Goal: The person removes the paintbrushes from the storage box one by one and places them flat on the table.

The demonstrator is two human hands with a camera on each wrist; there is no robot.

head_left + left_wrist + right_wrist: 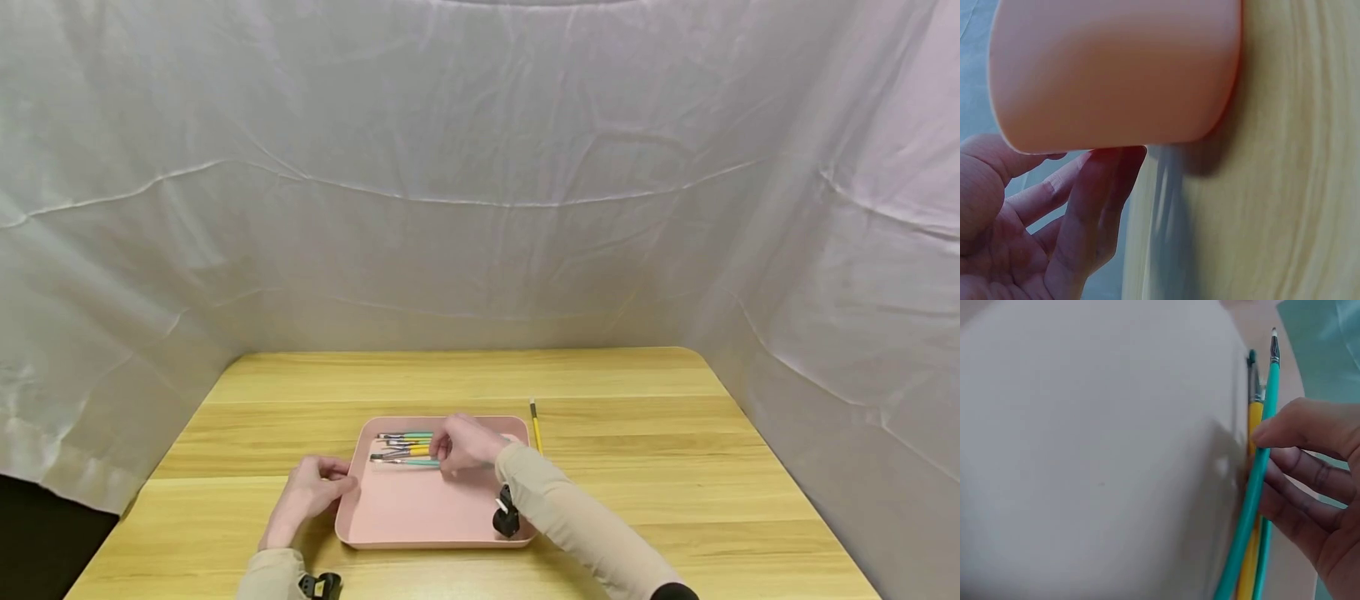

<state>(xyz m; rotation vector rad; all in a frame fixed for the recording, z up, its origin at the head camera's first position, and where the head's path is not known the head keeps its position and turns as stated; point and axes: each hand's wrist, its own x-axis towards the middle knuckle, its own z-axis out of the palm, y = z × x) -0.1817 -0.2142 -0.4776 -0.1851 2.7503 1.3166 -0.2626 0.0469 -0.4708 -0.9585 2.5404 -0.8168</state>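
A pink tray [427, 518] lies on the table, with several teal and yellow paintbrushes [408, 452] side by side near its far side. My left hand [306, 493] holds the tray's left rim, thumb at the top edge and fingers against the outer wall [1116, 119]. Over the brushes is my right hand [467, 443]. In the right wrist view, this hand [1316, 469] pinches a teal paintbrush [1249, 515] between thumb and fingers. A yellow-handled brush [1255, 415] and another teal handle [1264, 550] lie right beside it, partly hidden.
Beyond the tray's right far corner, a thin yellow stick [536, 427] with a dark band and pale tip lies on the wooden table [660, 467]. Grey cloth [480, 250] hangs behind the table and along both sides.
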